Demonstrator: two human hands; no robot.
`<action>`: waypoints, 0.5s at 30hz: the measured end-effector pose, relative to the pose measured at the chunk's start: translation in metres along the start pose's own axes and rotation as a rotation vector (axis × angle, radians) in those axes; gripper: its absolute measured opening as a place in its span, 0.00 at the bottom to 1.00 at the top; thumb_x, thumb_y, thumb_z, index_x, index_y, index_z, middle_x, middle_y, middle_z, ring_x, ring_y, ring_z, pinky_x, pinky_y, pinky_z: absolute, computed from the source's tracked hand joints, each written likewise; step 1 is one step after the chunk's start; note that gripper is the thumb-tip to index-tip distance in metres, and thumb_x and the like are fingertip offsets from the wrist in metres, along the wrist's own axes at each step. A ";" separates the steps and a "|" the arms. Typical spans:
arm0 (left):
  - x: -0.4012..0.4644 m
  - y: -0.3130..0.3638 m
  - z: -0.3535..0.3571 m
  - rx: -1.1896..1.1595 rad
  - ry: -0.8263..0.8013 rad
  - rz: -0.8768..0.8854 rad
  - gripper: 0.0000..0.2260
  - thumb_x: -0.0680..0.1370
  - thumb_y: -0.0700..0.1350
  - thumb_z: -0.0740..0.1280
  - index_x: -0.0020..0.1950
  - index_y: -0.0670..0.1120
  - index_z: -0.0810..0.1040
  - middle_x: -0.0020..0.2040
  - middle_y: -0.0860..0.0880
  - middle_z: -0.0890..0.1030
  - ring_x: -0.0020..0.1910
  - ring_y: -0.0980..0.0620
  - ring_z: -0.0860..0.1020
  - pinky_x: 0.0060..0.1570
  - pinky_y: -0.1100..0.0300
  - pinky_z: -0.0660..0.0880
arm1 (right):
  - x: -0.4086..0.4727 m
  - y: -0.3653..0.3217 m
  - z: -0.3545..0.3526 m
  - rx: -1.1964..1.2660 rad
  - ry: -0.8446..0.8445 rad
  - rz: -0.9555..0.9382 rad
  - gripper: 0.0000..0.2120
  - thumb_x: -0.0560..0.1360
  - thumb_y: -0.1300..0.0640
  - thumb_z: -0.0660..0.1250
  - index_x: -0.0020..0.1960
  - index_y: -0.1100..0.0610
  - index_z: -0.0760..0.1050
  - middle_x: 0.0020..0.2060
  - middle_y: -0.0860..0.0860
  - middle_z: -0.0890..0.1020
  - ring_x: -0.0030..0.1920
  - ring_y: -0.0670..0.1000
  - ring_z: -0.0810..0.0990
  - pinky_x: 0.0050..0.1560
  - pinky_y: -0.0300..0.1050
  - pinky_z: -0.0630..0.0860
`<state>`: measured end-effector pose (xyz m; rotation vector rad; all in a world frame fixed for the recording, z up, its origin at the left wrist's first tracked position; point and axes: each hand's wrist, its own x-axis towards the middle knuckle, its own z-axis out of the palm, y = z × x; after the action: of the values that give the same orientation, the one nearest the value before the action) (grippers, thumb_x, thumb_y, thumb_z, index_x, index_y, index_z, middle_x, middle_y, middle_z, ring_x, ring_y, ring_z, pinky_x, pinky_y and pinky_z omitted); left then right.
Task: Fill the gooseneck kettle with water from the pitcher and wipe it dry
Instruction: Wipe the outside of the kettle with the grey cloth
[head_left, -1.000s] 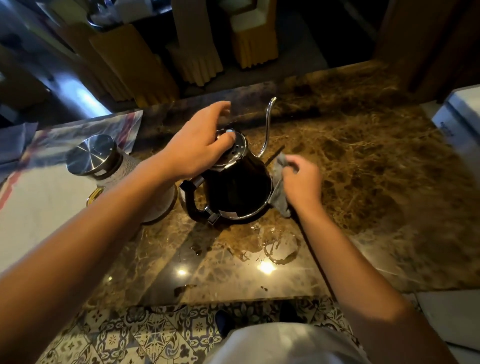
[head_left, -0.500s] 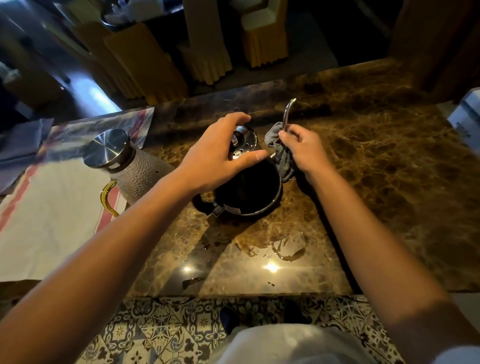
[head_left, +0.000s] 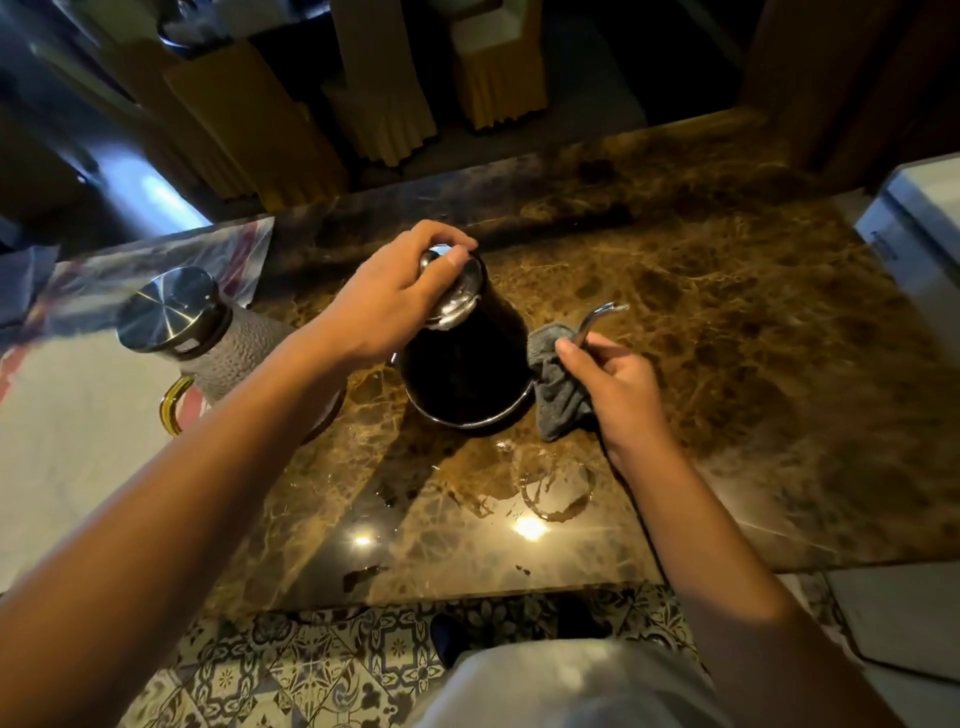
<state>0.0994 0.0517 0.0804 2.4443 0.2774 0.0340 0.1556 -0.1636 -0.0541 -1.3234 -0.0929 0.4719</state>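
The black gooseneck kettle (head_left: 465, 364) stands on the brown marble counter (head_left: 727, 322), its thin steel spout (head_left: 597, 317) curving to the right. My left hand (head_left: 395, 301) grips the kettle's shiny lid from above. My right hand (head_left: 618, 384) holds a grey cloth (head_left: 558, 395) bunched around the lower part of the spout, beside the kettle's right flank. The textured glass pitcher (head_left: 218, 338) with a steel lid and amber handle stands to the left, partly behind my left forearm.
A white towel with red stripes (head_left: 67, 426) lies under the pitcher at the left. Water rings and drops (head_left: 553, 488) mark the counter in front of the kettle. A white box (head_left: 919, 228) sits at the right edge. Yellow-covered chairs (head_left: 379, 109) stand beyond the counter.
The kettle has turned so its spout now points right instead of away. My right hand with the cloth has slid down the spout toward its base. My left hand stays on the lid.
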 end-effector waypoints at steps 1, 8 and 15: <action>0.002 0.000 0.000 -0.005 0.005 -0.002 0.14 0.86 0.54 0.58 0.71 0.55 0.71 0.67 0.51 0.75 0.64 0.50 0.74 0.53 0.58 0.71 | -0.004 0.003 0.002 0.010 0.014 0.006 0.07 0.79 0.59 0.73 0.56 0.59 0.84 0.50 0.55 0.88 0.53 0.54 0.86 0.59 0.51 0.81; 0.007 0.000 -0.014 0.094 -0.079 0.035 0.14 0.86 0.50 0.58 0.72 0.54 0.71 0.68 0.51 0.73 0.65 0.53 0.72 0.53 0.66 0.68 | -0.031 0.016 0.000 -0.125 -0.100 0.007 0.05 0.75 0.52 0.77 0.49 0.53 0.87 0.48 0.51 0.87 0.51 0.49 0.85 0.52 0.45 0.81; -0.003 0.005 -0.004 0.202 0.004 0.137 0.13 0.84 0.52 0.64 0.68 0.51 0.75 0.65 0.53 0.77 0.64 0.54 0.74 0.62 0.57 0.70 | -0.059 0.019 0.001 -0.211 -0.304 -0.041 0.31 0.78 0.72 0.69 0.52 0.31 0.84 0.53 0.37 0.87 0.60 0.41 0.84 0.61 0.38 0.79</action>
<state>0.0974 0.0499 0.0873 2.6608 0.1190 0.0745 0.0968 -0.1819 -0.0602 -1.4447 -0.4307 0.6394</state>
